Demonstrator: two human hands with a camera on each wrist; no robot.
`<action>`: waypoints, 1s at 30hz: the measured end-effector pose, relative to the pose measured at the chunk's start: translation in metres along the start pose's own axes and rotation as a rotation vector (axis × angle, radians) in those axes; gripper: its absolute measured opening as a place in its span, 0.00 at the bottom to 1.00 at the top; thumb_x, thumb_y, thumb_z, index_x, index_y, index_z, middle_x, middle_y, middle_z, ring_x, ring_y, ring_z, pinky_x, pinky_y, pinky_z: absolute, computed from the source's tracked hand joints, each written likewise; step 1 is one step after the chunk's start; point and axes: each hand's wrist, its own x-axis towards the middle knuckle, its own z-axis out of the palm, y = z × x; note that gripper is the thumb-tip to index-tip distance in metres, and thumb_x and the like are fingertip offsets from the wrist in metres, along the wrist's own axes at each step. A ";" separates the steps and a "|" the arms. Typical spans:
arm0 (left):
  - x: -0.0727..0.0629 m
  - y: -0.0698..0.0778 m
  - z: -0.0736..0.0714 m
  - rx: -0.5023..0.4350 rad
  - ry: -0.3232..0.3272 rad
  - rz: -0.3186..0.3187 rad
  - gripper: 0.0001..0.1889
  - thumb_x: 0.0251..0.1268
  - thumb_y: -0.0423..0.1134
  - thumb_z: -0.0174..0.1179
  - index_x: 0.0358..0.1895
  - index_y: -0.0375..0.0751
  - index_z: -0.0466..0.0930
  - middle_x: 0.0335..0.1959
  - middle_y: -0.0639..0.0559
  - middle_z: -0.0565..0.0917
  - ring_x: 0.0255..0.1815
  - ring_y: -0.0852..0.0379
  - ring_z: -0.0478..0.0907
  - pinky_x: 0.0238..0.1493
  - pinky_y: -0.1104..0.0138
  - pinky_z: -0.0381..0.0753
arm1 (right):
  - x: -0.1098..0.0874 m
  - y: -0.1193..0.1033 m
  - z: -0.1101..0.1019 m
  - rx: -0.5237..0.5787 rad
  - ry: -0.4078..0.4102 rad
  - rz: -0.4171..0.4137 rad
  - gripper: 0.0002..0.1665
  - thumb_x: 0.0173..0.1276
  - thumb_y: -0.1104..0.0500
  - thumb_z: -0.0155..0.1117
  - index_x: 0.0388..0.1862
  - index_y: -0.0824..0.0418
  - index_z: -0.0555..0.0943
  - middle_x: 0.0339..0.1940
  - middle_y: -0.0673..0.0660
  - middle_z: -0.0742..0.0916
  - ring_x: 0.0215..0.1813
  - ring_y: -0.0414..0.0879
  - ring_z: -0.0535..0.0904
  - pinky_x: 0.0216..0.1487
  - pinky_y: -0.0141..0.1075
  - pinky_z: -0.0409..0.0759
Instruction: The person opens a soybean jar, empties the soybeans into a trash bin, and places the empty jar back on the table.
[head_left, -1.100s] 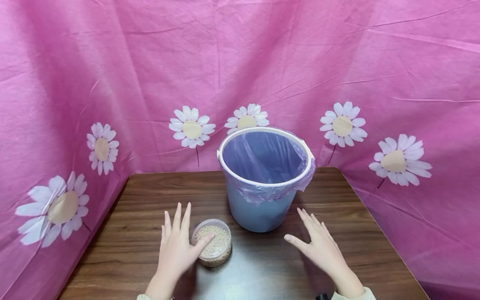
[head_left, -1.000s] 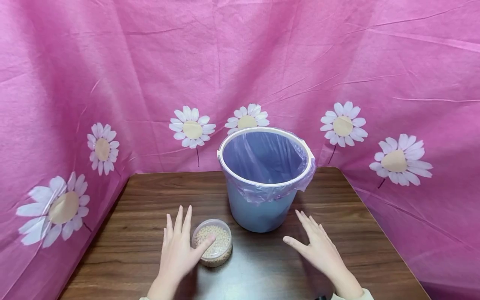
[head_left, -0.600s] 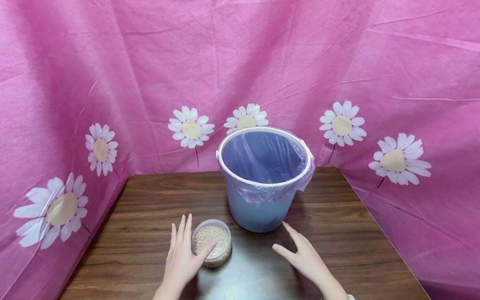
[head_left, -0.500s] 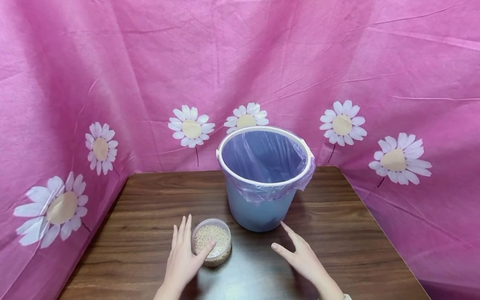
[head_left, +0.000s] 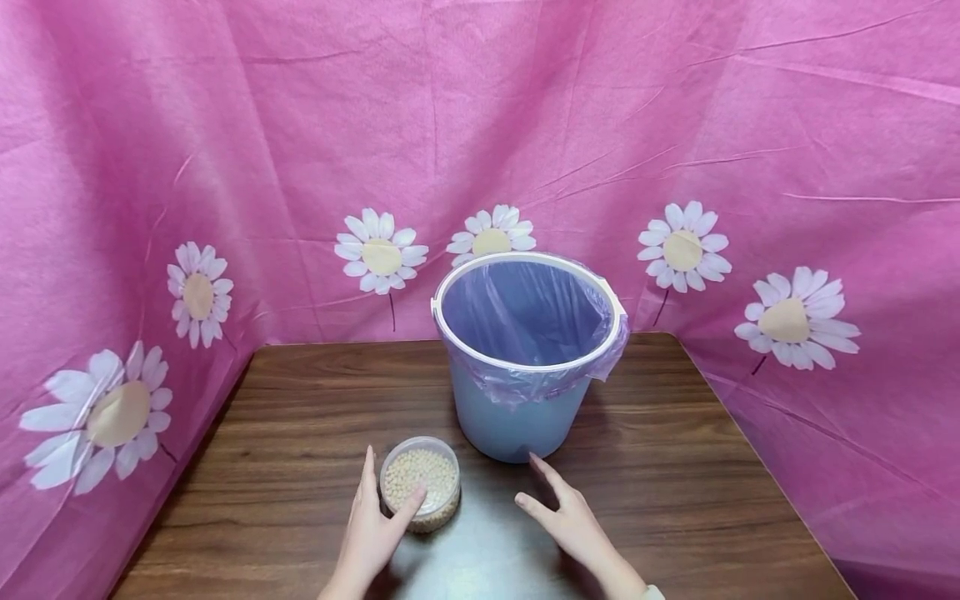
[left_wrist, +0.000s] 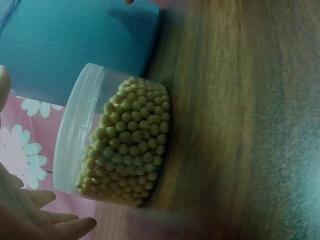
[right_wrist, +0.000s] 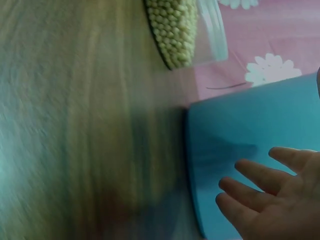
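Two hands (head_left: 370,531) (head_left: 573,523), one jar (head_left: 432,477), one bucket (head_left: 517,423)

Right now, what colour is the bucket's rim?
White. The rim shows best in the head view.

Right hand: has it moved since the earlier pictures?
Yes: against the bucket, the right hand has moved left in the head view, closer to the jar.

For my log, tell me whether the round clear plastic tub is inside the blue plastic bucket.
No, the tub stands on the brown table, outside the bucket.
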 end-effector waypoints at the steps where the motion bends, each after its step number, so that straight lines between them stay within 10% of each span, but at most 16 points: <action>1: 0.000 -0.001 0.001 -0.029 0.002 -0.002 0.56 0.60 0.58 0.66 0.80 0.41 0.39 0.77 0.27 0.53 0.77 0.29 0.52 0.71 0.34 0.55 | 0.000 0.001 0.003 0.005 -0.003 -0.003 0.38 0.67 0.47 0.67 0.73 0.57 0.70 0.68 0.59 0.79 0.70 0.57 0.73 0.69 0.54 0.70; 30: 0.014 -0.031 0.010 -0.337 -0.176 -0.013 0.69 0.39 0.35 0.81 0.80 0.37 0.34 0.79 0.30 0.45 0.79 0.33 0.44 0.75 0.37 0.43 | 0.023 -0.001 0.061 0.153 -0.165 -0.164 0.44 0.65 0.49 0.70 0.73 0.69 0.65 0.71 0.67 0.74 0.70 0.63 0.72 0.68 0.52 0.71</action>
